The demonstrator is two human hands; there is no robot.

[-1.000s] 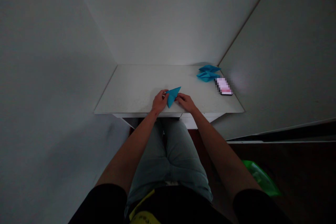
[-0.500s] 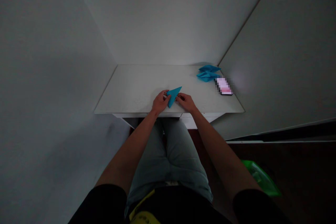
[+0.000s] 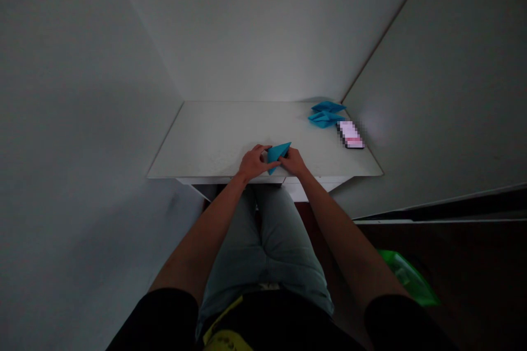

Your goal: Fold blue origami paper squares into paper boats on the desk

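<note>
A folded blue paper piece (image 3: 277, 153), pointed at its far right end, lies on the white table (image 3: 206, 142) near the front edge. My left hand (image 3: 254, 163) pinches its left side, fingers closed on the paper. My right hand (image 3: 293, 162) grips its right side, thumb and fingers pressed on the fold. Both hands touch each other over the paper.
Several finished blue folded paper shapes (image 3: 326, 114) sit at the table's back right, beside a phone (image 3: 351, 135) with a lit screen. White walls close in on three sides. A green object (image 3: 405, 276) lies on the dark floor at right.
The blue paper has turned and lowered, its tip now pointing more to the right and closer to the table. Both hands have drawn together over it.
</note>
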